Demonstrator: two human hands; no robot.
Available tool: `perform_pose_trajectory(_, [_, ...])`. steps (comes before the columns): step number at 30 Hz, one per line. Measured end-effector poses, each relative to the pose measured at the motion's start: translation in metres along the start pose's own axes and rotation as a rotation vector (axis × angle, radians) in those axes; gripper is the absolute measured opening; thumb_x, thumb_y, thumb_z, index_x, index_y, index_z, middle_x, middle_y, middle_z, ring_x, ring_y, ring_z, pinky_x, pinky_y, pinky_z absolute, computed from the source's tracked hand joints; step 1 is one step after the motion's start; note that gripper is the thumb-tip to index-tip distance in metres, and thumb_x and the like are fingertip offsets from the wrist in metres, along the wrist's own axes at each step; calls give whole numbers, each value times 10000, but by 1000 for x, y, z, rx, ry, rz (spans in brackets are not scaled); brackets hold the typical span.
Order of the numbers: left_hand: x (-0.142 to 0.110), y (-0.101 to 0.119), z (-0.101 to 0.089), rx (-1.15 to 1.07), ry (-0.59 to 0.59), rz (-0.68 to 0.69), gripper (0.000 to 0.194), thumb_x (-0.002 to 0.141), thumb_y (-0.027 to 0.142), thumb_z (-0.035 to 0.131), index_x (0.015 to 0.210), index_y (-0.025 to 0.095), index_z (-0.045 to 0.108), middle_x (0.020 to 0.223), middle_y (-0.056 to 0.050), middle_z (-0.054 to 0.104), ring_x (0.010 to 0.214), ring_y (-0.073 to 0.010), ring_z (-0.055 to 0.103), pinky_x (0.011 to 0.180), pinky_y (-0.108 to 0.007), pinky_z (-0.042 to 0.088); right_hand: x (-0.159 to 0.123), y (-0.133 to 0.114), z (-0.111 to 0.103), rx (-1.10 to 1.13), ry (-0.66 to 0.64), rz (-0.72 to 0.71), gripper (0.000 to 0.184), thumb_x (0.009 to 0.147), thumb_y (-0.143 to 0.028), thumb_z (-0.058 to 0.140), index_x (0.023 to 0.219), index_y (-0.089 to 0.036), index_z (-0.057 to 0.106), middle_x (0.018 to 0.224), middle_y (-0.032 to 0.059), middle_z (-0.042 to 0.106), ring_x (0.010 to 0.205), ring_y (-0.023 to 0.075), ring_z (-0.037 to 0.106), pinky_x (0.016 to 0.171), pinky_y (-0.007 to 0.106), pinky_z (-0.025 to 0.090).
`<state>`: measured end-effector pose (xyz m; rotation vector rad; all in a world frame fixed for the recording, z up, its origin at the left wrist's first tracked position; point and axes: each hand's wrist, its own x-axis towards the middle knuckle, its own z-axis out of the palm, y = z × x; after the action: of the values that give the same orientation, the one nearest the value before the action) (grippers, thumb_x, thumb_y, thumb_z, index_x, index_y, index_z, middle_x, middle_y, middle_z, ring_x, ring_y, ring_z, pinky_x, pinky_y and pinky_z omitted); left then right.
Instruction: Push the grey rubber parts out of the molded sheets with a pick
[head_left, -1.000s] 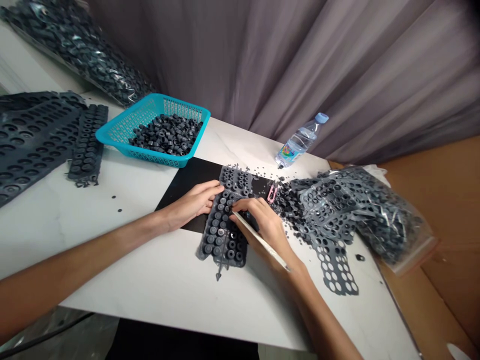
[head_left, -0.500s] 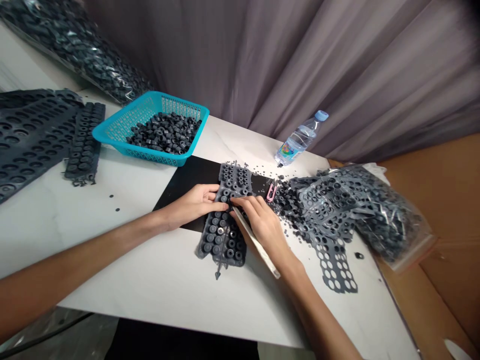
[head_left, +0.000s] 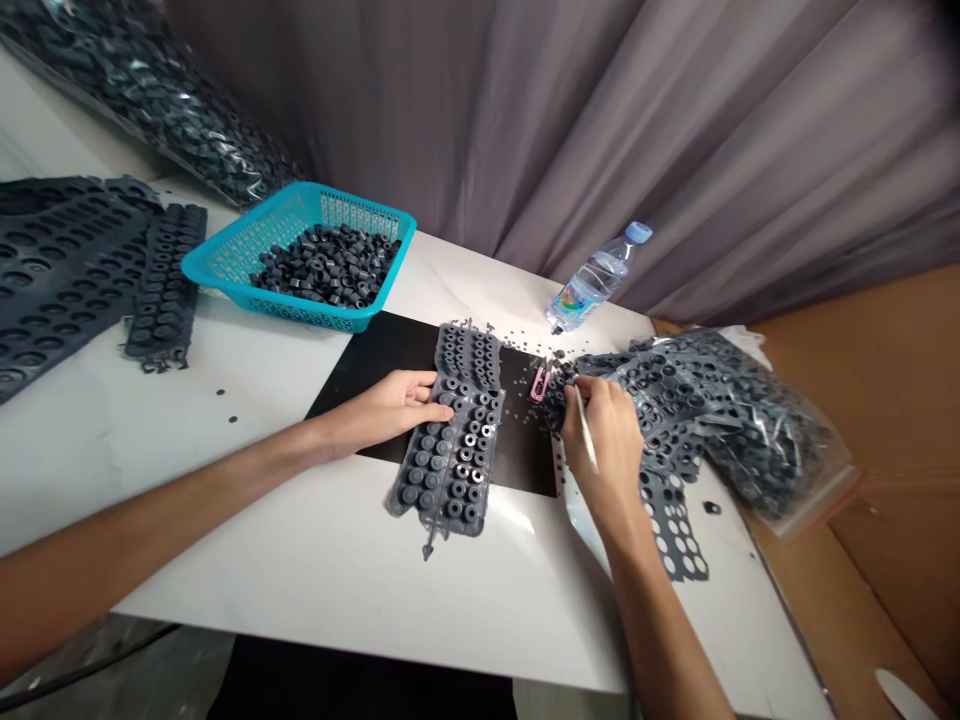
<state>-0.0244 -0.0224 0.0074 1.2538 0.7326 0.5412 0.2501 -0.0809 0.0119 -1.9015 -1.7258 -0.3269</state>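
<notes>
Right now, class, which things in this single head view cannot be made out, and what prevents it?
- Right hand: the tip of its thin stick, hidden by its fingers.
- Bottle: label print too small.
- Perforated sheets: cut off by the left edge.
- Bagged parts: blurred by glare on plastic.

Bright even light, soft shadows, warped edges

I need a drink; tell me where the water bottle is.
In the head view, the water bottle lies at the table's far edge by the grey curtain, beyond the right hand and pink clip.
</notes>
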Motion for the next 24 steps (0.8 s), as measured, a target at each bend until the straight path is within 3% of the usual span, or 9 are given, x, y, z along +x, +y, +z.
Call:
perform_pose_trajectory(2, [-1,1,-1,9,3,-7,325,898,264,680,1206,159,685,1077,-94,770,1068,-260,709,1031,-444,484,2,13,0,2,-11,-9,343,1065,-408,395,1225,-194,610,1056,150,658,1049,337,588,913,517,491])
perform_pose_trajectory(4, [-1,1,-2,19,13,-9,254,903,268,644,1126,163,705,1041,-80,758,1067,-256,689,1028,-439,471,3,11,1,103,-48,-16,370,1055,-407,434,1336,-201,558,1064,125,675,1022,311,604,920,499,497])
perform_pose_trajectory(6, [-1,0,-3,21,18,-1,204,901,269,613,1047,171,715,1014,-69,744,1068,-253,666,1020,-435,467,0,-5,2,284,-121,-25,372,1040,-408,503,1357,-218,542,1039,85,696,926,260,628,887,442,519])
perform_pose_trajectory(10, [0,-2,-4,13,7,19,183,887,277,607,1005,185,713,991,-57,723,1063,-250,642,1013,-434,464,-10,-52,1,565,-252,-155,186,1017,-396,607,1115,-242,646,1021,57,700,881,213,643,825,361,542])
perform_pose_trajectory(15, [1,-6,-6,17,5,13,188,898,289,596,1015,191,706,1007,-55,705,1085,-245,625,1010,-422,461,-18,-73,-1,581,-315,-327,122,1033,-357,597,1087,-264,655,1112,57,715,1021,239,625,939,404,538])
perform_pose_trajectory(24, [1,-8,-7,2,-13,35,223,914,335,612,1059,191,701,995,-62,703,1059,-256,632,968,-411,486,-17,-70,3,506,-328,-376,135,1044,-349,577,1117,-262,651,1155,66,702,1060,249,619,942,407,534])
